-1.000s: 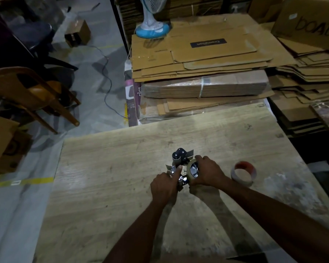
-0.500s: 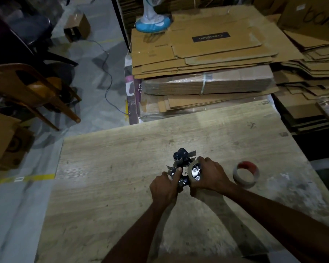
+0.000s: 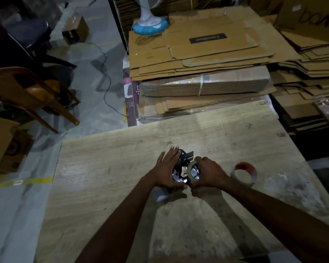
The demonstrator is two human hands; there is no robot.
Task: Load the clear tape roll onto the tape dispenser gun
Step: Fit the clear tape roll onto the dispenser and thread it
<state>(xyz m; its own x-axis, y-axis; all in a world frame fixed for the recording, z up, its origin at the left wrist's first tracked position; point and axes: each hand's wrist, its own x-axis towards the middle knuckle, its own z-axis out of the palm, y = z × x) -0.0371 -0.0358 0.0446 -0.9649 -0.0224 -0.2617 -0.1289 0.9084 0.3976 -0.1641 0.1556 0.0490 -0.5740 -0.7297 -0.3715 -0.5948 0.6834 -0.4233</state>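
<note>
Dim light on a pale wooden table (image 3: pixel 112 168), grey floor (image 3: pixel 95 88) with a yellow line (image 3: pixel 34 180), a wooden chair (image 3: pixel 32 92) at left, flattened cardboard stacks (image 3: pixel 207 54) and a fan base (image 3: pixel 150 25) beyond

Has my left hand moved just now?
Yes. The left hand has slid forward toward the far edge of the table, fingers now flat over the dispenser; the right hand grips the tape roll.

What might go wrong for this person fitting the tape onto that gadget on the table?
1. The left hand lies flat on the tape dispenser gun rather than gripping it, so the gun might shift under it while the right hand, which grips the clear tape roll, works the roll on.
2. That flat hand reaches the gun's front end, where a cutter probably sits; a slip might nick it.
</note>
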